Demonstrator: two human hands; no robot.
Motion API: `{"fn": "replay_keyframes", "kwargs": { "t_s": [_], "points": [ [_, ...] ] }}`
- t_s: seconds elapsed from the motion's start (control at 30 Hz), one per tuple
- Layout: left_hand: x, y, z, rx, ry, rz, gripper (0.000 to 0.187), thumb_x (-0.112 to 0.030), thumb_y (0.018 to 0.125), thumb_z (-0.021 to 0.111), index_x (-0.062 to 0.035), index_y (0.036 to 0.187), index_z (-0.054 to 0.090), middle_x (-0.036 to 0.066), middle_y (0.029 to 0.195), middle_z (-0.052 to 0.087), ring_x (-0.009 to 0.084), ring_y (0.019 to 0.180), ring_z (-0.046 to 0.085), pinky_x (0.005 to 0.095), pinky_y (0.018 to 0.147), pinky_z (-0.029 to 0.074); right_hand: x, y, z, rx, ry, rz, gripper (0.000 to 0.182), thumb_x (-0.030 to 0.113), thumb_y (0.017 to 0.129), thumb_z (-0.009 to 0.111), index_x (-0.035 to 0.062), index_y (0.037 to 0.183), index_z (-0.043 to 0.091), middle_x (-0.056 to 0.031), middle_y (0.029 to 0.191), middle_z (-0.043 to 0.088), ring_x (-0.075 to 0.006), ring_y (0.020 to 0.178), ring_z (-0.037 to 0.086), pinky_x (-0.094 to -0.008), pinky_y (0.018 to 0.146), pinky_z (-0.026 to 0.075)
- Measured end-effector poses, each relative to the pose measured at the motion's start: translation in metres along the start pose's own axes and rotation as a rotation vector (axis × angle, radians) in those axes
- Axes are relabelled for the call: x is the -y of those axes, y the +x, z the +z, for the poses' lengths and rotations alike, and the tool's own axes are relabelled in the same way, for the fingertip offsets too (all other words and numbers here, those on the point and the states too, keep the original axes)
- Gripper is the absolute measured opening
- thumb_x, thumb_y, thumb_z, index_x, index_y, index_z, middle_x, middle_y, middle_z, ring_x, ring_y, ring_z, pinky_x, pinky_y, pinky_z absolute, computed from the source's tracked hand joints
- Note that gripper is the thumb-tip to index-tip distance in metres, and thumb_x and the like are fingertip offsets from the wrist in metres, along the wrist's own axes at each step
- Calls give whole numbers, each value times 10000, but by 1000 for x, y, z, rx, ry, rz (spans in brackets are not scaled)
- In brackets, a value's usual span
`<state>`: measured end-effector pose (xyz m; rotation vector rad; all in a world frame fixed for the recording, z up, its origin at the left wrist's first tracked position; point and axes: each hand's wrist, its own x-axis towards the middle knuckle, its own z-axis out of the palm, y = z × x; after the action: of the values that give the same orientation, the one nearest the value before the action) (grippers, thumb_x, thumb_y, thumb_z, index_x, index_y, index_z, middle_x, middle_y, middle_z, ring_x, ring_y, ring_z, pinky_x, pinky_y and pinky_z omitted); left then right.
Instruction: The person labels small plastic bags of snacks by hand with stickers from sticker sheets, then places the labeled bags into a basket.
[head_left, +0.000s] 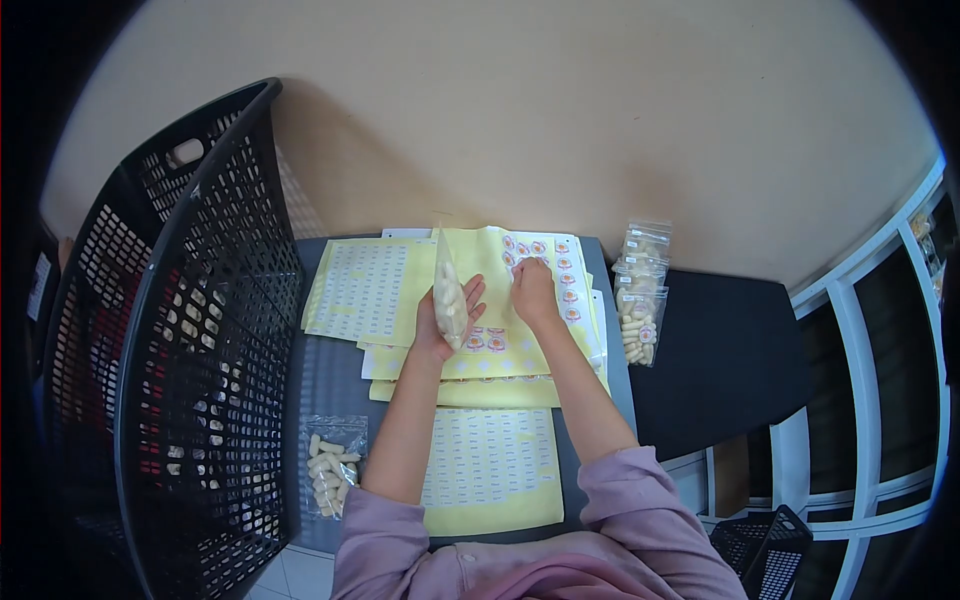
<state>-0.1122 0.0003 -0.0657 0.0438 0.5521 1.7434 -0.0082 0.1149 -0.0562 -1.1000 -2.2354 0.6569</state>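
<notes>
My left hand [432, 328] holds a clear plastic bag [449, 300] of pale capsule-shaped pieces upright, gripped low with the fingers partly stretched behind it. Over a yellow sheet of round stickers [568, 282], my right hand [534, 288] is closed, its thumb and fingertips pressed together at the upper stickers. Whatever is between those fingertips is too small to make out. Part of the sticker sheet is covered by my right hand and forearm. Below the bag, more printed stickers [486, 341] show on the same stack of sheets.
Sheets of small text labels lie left [365, 290] and in front [490, 455]. Filled bags [640, 325] overlap at the right by a black surface [720, 350]. Another filled bag [332, 475] rests front left. A tall black basket [215, 350] stands left; a wall [560, 120] rises behind.
</notes>
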Motion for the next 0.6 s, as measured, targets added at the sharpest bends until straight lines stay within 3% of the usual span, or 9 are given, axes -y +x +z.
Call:
{"fn": "replay_keyframes", "kwargs": {
  "t_s": [0.33, 0.37, 0.4, 0.6],
  "points": [
    [1, 1, 0, -12, -22, -2, 476, -375, 880, 231, -124, 1281, 278, 121, 1299, 338, 207, 1219, 294, 358, 999, 192, -5, -2, 2, -73, 38, 57, 92, -3, 774, 452, -71, 827, 484, -241, 897, 497, -383, 824, 518, -426, 717, 424],
    [1, 0, 1, -25, -38, 10, 317, -339, 853, 289, -82, 1002, 400, 152, 1294, 338, 221, 1217, 293, 358, 982, 214, -4, -2, 2, -83, 21, 58, 95, -2, 776, 451, -72, 835, 477, -239, 905, 493, -383, 829, 515, -425, 721, 422],
    [1, -1, 2, -39, -54, 22, 332, -304, 825, 347, -40, 722, 521, 183, 1288, 337, 235, 1214, 291, 357, 965, 236, -4, -3, 1, -82, 21, 56, 95, -2, 776, 451, -72, 835, 477, -239, 905, 493, -383, 829, 515, -425, 721, 422],
    [1, -1, 2, -30, -49, 25, 336, -318, 826, 349, -50, 723, 524, 176, 1282, 350, 228, 1214, 293, 356, 969, 229, -4, -3, -3, -101, 13, 75, 94, -33, 750, 471, -72, 836, 480, -239, 908, 490, -387, 835, 508, -425, 732, 418]
  ]
}}
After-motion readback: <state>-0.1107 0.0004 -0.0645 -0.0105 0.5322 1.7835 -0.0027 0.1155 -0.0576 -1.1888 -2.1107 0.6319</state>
